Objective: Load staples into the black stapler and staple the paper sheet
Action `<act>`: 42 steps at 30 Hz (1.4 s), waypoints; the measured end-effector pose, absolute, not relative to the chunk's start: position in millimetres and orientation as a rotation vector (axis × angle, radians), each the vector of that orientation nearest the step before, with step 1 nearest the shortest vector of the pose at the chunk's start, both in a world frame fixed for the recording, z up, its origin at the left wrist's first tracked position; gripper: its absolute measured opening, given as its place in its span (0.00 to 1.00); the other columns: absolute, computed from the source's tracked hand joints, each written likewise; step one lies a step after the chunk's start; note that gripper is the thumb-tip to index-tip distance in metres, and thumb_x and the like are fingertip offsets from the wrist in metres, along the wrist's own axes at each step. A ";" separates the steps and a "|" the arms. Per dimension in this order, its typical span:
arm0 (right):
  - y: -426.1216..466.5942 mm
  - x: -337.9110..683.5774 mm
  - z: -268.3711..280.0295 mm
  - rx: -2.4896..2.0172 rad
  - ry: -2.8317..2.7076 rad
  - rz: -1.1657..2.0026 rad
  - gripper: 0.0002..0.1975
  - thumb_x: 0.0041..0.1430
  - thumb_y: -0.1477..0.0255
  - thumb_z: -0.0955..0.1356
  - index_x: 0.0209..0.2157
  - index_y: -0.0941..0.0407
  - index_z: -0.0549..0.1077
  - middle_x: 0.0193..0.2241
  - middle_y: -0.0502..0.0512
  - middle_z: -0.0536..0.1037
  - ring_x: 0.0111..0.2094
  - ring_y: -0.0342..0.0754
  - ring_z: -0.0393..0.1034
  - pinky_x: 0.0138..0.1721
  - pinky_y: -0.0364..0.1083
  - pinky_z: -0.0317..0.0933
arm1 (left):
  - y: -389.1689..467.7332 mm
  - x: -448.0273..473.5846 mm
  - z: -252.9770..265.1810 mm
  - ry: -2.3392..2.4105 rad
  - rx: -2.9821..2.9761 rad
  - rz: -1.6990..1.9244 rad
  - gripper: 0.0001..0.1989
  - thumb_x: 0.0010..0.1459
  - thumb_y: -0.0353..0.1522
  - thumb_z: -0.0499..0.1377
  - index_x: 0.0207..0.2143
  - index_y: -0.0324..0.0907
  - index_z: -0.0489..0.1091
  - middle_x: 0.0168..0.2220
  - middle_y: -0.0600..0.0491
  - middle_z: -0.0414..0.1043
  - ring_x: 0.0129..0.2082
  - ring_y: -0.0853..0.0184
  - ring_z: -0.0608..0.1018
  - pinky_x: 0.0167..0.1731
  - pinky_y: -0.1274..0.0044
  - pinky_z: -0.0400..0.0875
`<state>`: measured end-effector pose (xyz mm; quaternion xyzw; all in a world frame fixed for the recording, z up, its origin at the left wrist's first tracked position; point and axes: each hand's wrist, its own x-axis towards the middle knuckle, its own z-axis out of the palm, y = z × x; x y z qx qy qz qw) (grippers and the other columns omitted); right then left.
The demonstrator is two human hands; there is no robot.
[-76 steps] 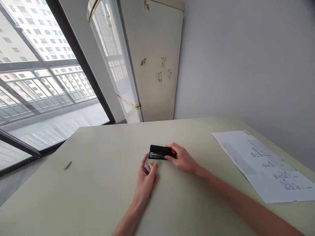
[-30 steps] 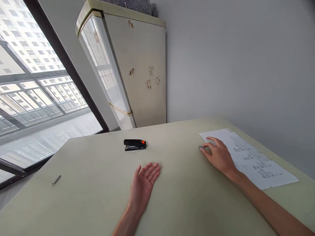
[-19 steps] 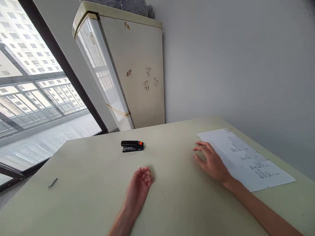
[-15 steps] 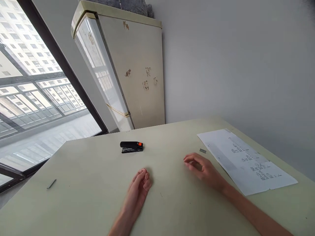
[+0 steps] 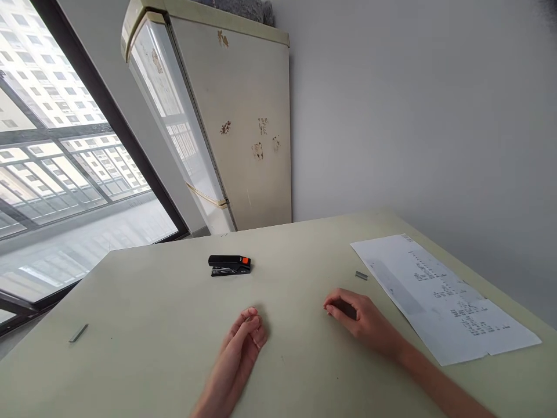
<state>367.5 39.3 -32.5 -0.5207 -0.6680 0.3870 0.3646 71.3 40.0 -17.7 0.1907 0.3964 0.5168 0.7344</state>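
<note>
My left hand (image 5: 243,345) rests on the table with its palm turned inward, the fingers curled and the thumb against them. Nothing shows in it. The black stapler (image 5: 229,265) with an orange-red patch lies just beyond this hand, not touched. To the right, my right hand (image 5: 363,319) lies on the table, thumb and index fingertips together with a gap behind them; I see nothing in the pinch. A short strip of staples (image 5: 361,275) sits just beyond that hand. Beside it is a printed sheet of paper (image 5: 435,302).
Another staple strip (image 5: 79,333) lies at the left on the pale green table (image 5: 165,302). Behind the table stands an old fridge (image 5: 243,128) with worn patches. A large window (image 5: 65,145) is at the left, a grey wall (image 5: 413,116) at the right.
The view has shifted slightly, so things on the table appear lower. My right thumb and index fingertips have come together. The left hand keeps nearly the same pose; the stapler and paper stay put.
</note>
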 end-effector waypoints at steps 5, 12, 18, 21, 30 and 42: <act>39.6 366.2 -32.6 -1.360 -1.735 1.000 0.12 0.72 0.62 0.65 0.37 0.51 0.75 0.33 0.51 0.77 0.33 0.49 0.69 0.34 0.46 0.61 | 40.2 69.9 -20.0 0.860 0.415 1.117 0.13 0.50 0.27 0.75 0.38 0.38 0.77 0.31 0.57 0.63 0.27 0.75 0.65 0.30 0.79 0.66; 39.5 366.7 -32.6 -1.357 -1.750 1.010 0.12 0.73 0.63 0.64 0.38 0.51 0.74 0.34 0.51 0.77 0.34 0.49 0.69 0.34 0.46 0.61 | 40.4 71.2 -15.6 0.863 0.434 1.076 0.12 0.51 0.29 0.74 0.37 0.38 0.77 0.31 0.57 0.62 0.27 0.74 0.63 0.30 0.79 0.65; 39.1 366.8 -33.5 -1.356 -1.766 1.004 0.11 0.73 0.63 0.64 0.38 0.51 0.74 0.35 0.51 0.77 0.35 0.49 0.69 0.35 0.46 0.62 | 41.0 72.5 -11.3 0.880 0.444 1.059 0.13 0.49 0.29 0.75 0.36 0.38 0.78 0.30 0.57 0.61 0.27 0.73 0.63 0.30 0.78 0.64; 38.4 366.7 -32.6 -1.356 -1.773 0.998 0.11 0.73 0.63 0.63 0.38 0.51 0.74 0.35 0.51 0.77 0.35 0.49 0.69 0.35 0.46 0.62 | 41.3 72.8 -11.9 0.884 0.442 1.053 0.13 0.49 0.29 0.75 0.35 0.38 0.78 0.29 0.57 0.61 0.27 0.73 0.63 0.29 0.78 0.64; 39.4 365.9 -32.5 -1.370 -1.788 0.982 0.12 0.73 0.62 0.63 0.38 0.50 0.74 0.35 0.52 0.78 0.35 0.50 0.70 0.35 0.46 0.63 | 42.0 73.5 -12.5 0.884 0.462 1.049 0.13 0.49 0.31 0.76 0.35 0.38 0.78 0.30 0.57 0.64 0.27 0.74 0.64 0.30 0.78 0.63; 39.9 365.5 -30.8 -1.377 -1.803 0.972 0.14 0.73 0.60 0.62 0.38 0.51 0.74 0.35 0.53 0.78 0.34 0.50 0.70 0.35 0.47 0.64 | 41.4 72.7 -8.9 0.893 0.467 1.027 0.13 0.50 0.32 0.76 0.36 0.38 0.78 0.29 0.57 0.62 0.27 0.73 0.63 0.30 0.77 0.63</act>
